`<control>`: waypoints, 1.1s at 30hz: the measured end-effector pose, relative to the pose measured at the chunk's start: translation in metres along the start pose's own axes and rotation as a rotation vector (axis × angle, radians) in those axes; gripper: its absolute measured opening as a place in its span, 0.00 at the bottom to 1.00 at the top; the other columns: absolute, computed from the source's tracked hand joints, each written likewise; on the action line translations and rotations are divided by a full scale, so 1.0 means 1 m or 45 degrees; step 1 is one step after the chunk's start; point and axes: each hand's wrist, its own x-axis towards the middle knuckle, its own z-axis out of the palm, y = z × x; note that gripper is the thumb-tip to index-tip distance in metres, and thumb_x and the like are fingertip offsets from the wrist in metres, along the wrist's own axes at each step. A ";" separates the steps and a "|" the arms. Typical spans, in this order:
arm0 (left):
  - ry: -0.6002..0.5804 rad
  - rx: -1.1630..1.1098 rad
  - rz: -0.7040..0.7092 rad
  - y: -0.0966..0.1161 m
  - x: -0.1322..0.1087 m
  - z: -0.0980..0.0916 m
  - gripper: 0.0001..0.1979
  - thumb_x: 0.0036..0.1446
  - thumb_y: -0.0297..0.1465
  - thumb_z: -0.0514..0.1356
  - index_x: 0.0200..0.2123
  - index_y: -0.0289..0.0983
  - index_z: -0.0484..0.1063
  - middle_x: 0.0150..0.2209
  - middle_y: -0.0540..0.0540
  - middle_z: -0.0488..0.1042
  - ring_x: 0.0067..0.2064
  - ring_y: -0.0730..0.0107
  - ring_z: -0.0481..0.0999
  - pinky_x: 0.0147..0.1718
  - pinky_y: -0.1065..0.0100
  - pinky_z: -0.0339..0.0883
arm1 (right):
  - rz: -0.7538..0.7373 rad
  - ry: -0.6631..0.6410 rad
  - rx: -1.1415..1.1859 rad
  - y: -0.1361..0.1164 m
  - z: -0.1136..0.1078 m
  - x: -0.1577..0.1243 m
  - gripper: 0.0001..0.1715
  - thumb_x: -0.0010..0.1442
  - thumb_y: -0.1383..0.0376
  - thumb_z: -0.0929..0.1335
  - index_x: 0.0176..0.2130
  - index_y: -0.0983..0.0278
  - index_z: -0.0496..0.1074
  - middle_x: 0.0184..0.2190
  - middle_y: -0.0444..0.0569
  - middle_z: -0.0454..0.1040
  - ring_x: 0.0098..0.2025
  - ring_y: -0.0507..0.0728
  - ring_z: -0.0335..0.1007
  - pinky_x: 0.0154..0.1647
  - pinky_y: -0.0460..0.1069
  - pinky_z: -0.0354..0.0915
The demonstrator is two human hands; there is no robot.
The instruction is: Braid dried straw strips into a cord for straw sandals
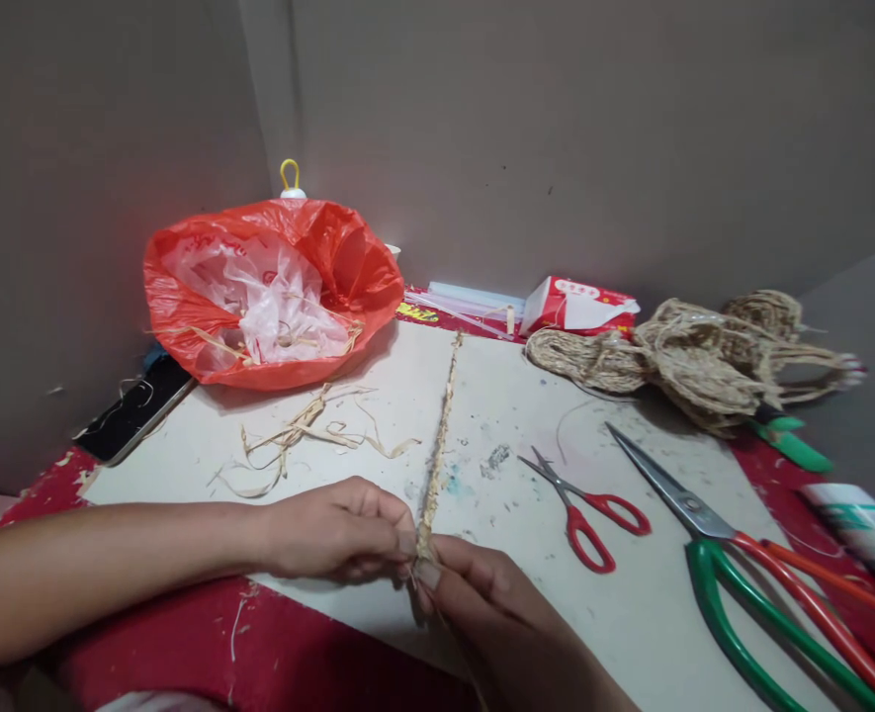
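Observation:
My left hand [348, 529] and my right hand [481, 603] meet near the front of the white board [503, 415]. The fingers of both are closed in a pinch at the near end of a thin, rough straw cord [441, 440]. This cord runs away from me across the board, and whether it is twisted or braided is too fine to tell. Loose strands trail below my right fingers. Beyond my left hand lies a small heap of dry straw strips [304, 430]. Small red-handled scissors [574, 504] rest half open to the right of my hands.
A red plastic bag [162, 307] with white plastic and straw scraps stands back left, beside a black phone [140, 410]. Large shears [696, 514] with green and red handles lie right. Bundles of coarse cord [704, 361] and a red tissue pack [581, 305] sit near the wall.

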 end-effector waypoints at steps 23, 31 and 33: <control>0.290 0.521 0.044 -0.011 0.005 0.010 0.11 0.53 0.32 0.51 0.21 0.35 0.64 0.18 0.55 0.60 0.21 0.79 0.55 0.21 0.75 0.50 | -0.192 0.163 -1.232 -0.017 -0.014 -0.020 0.19 0.64 0.53 0.55 0.30 0.59 0.63 0.25 0.46 0.72 0.26 0.55 0.65 0.27 0.48 0.56; 0.291 0.553 0.222 -0.022 0.008 0.006 0.10 0.50 0.33 0.51 0.19 0.36 0.60 0.18 0.56 0.54 0.22 0.78 0.52 0.22 0.73 0.49 | -0.319 0.371 -1.155 -0.019 0.013 -0.023 0.20 0.65 0.57 0.56 0.26 0.61 0.62 0.22 0.44 0.68 0.24 0.52 0.61 0.25 0.45 0.56; 0.290 0.518 0.266 -0.023 0.009 0.005 0.10 0.49 0.32 0.51 0.19 0.35 0.63 0.18 0.55 0.58 0.23 0.78 0.55 0.23 0.73 0.50 | -0.372 0.469 -1.202 -0.012 0.025 -0.022 0.19 0.65 0.57 0.56 0.27 0.62 0.64 0.22 0.45 0.69 0.24 0.53 0.62 0.26 0.46 0.57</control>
